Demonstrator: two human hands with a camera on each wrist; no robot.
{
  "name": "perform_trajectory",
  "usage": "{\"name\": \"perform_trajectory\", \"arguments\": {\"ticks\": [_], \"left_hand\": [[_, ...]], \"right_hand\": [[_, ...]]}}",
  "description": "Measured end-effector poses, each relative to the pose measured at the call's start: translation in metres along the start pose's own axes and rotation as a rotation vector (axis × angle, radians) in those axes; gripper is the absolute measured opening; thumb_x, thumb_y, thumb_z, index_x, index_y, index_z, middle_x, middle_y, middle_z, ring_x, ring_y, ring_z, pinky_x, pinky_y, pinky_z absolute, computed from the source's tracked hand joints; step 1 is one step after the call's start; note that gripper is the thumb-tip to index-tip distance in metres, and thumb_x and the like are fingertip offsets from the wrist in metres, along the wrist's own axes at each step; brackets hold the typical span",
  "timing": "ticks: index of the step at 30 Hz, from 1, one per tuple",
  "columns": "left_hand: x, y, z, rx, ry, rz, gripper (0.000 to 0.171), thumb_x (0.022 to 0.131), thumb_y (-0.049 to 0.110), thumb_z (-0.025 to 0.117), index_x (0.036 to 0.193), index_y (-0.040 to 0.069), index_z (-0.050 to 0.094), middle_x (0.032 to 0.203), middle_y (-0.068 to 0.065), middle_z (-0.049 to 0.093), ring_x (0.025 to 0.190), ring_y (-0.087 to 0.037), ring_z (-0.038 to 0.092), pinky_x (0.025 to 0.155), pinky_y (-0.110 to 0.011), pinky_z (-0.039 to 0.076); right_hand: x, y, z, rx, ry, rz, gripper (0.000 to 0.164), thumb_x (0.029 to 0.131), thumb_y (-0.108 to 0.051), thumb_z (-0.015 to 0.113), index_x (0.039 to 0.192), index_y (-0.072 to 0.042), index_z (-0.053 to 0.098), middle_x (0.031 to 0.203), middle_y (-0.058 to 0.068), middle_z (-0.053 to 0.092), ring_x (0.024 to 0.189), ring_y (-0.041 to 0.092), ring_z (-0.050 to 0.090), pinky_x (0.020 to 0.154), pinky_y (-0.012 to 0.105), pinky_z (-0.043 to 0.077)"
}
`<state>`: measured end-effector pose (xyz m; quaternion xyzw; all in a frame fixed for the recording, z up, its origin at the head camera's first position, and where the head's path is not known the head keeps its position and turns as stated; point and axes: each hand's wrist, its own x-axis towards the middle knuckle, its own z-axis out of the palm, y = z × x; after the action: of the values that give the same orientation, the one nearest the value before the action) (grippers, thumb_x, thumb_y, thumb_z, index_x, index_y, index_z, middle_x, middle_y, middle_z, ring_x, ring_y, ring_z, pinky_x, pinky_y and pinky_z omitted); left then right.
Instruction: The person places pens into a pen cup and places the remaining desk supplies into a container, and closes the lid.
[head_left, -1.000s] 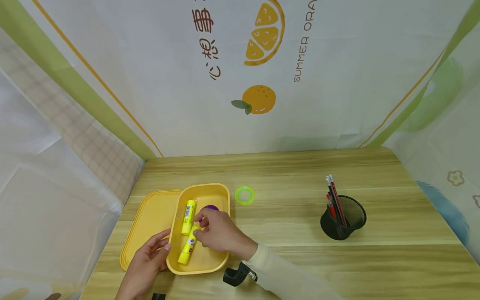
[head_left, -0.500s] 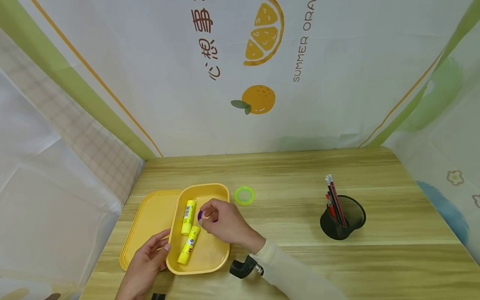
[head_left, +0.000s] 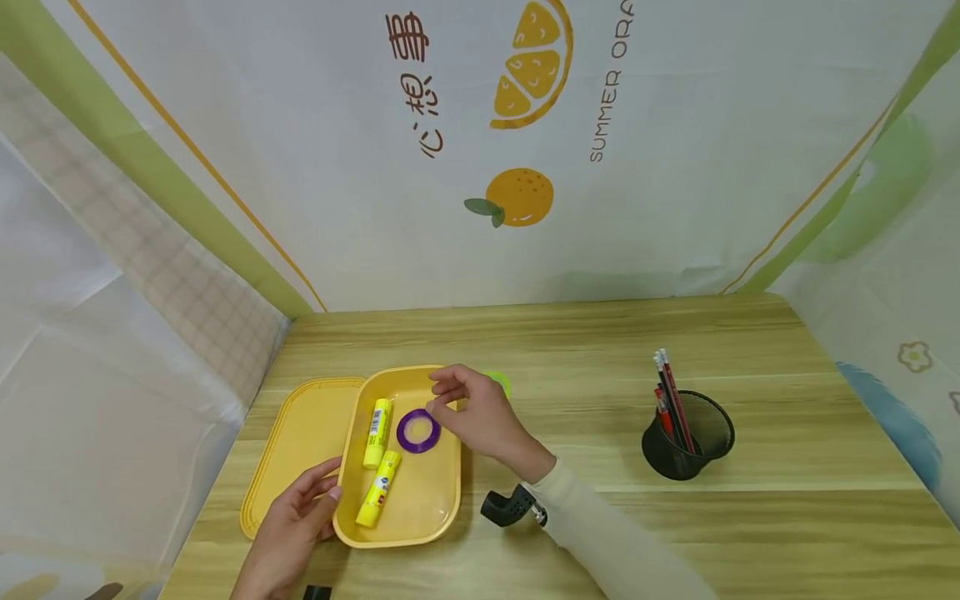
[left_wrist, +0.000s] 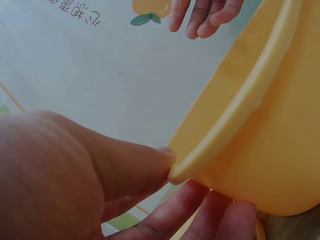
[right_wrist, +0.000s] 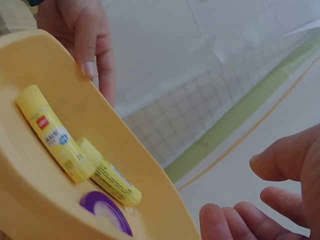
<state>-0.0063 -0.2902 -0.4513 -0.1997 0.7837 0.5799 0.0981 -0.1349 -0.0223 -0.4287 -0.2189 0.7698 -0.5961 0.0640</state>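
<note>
A yellow plastic box (head_left: 405,533) stands at the left of the table. My left hand (head_left: 288,525) grips its left side, thumb on the rim and fingers against the outer wall, as the left wrist view shows. Inside lie two yellow glue sticks (head_left: 377,433) (right_wrist: 57,135) and a purple tape roll (head_left: 417,431), flat on the bottom. Over the box's right rim hovers my right hand (head_left: 476,412), its fingers loosely bent and holding nothing. Just behind that hand a green tape roll (head_left: 501,383) on the table is partly hidden.
The yellow lid (head_left: 296,450) lies on the table, partly under the box's left side. A black mesh pen holder (head_left: 686,437) with several pencils stands to the right. A white printed curtain (head_left: 450,267) hangs behind the table and at both sides.
My right hand first left the lower glue stick, then moved up and right from the purple tape roll to the box's right rim. The left hand has kept its place on the box.
</note>
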Motion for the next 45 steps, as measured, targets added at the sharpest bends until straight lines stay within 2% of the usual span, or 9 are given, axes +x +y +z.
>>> {"name": "perform_trajectory", "arguments": {"ticks": [7, 14, 17, 27, 33, 38, 45], "left_hand": [[0.0, 0.0, 0.0, -0.005, 0.003, -0.001, 0.049, 0.112, 0.013, 0.052, 0.161, 0.009, 0.042, 0.146, -0.02, 0.054, 0.109, -0.012, 0.067, 0.081, -0.028, 0.063], [0.0, 0.001, 0.001, -0.016, 0.012, -0.008, 0.048, 0.112, 0.012, 0.052, 0.159, 0.011, 0.044, 0.144, -0.02, 0.055, 0.108, -0.015, 0.068, 0.08, -0.029, 0.063], [-0.001, 0.001, 0.0, -0.012, 0.007, -0.006, 0.048, 0.112, 0.012, 0.051, 0.16, 0.01, 0.043, 0.144, -0.021, 0.055, 0.107, -0.015, 0.068, 0.08, -0.029, 0.063], [0.0, 0.001, 0.0, -0.017, 0.008, -0.012, 0.048, 0.112, 0.011, 0.051, 0.16, 0.011, 0.044, 0.144, -0.02, 0.055, 0.106, -0.015, 0.068, 0.08, -0.029, 0.063], [0.0, -0.001, 0.0, -0.008, 0.004, -0.003, 0.05, 0.112, 0.012, 0.052, 0.161, 0.009, 0.042, 0.146, -0.02, 0.055, 0.105, -0.013, 0.067, 0.078, -0.029, 0.063], [0.0, -0.002, 0.0, -0.008, 0.002, -0.005, 0.05, 0.112, 0.012, 0.052, 0.161, 0.008, 0.042, 0.146, -0.02, 0.055, 0.104, -0.011, 0.067, 0.079, -0.028, 0.062], [0.001, -0.002, 0.0, -0.01, -0.001, -0.007, 0.051, 0.112, 0.012, 0.053, 0.161, 0.008, 0.041, 0.147, -0.019, 0.055, 0.106, -0.01, 0.067, 0.08, -0.028, 0.062]], "right_hand": [[0.007, 0.011, -0.017, 0.021, 0.083, 0.015, 0.043, 0.097, -0.017, 0.076, 0.138, -0.009, 0.065, 0.126, 0.018, 0.07, 0.108, 0.024, 0.07, 0.081, 0.029, 0.062], [0.012, 0.029, -0.023, 0.031, 0.219, 0.057, 0.04, 0.097, -0.011, 0.075, 0.136, -0.01, 0.067, 0.128, 0.016, 0.071, 0.11, 0.024, 0.069, 0.091, 0.04, 0.063], [0.013, 0.035, -0.025, 0.02, 0.254, 0.076, 0.041, 0.096, -0.012, 0.075, 0.136, -0.011, 0.067, 0.13, 0.016, 0.07, 0.113, 0.027, 0.067, 0.093, 0.043, 0.062], [0.018, 0.057, -0.032, -0.045, 0.235, 0.127, 0.052, 0.092, -0.011, 0.08, 0.14, -0.001, 0.062, 0.141, 0.019, 0.065, 0.126, 0.037, 0.061, 0.104, 0.052, 0.057], [0.017, 0.067, -0.03, -0.17, 0.19, 0.191, 0.058, 0.087, -0.018, 0.086, 0.14, -0.008, 0.064, 0.142, 0.014, 0.063, 0.135, 0.036, 0.057, 0.114, 0.054, 0.048], [0.016, 0.073, -0.028, -0.235, 0.184, 0.192, 0.061, 0.084, -0.021, 0.088, 0.139, -0.009, 0.065, 0.141, 0.015, 0.062, 0.133, 0.038, 0.057, 0.114, 0.057, 0.046], [0.015, 0.07, -0.029, -0.258, 0.2, 0.191, 0.061, 0.082, -0.018, 0.088, 0.138, -0.008, 0.066, 0.139, 0.016, 0.062, 0.13, 0.039, 0.055, 0.108, 0.056, 0.047]]}}
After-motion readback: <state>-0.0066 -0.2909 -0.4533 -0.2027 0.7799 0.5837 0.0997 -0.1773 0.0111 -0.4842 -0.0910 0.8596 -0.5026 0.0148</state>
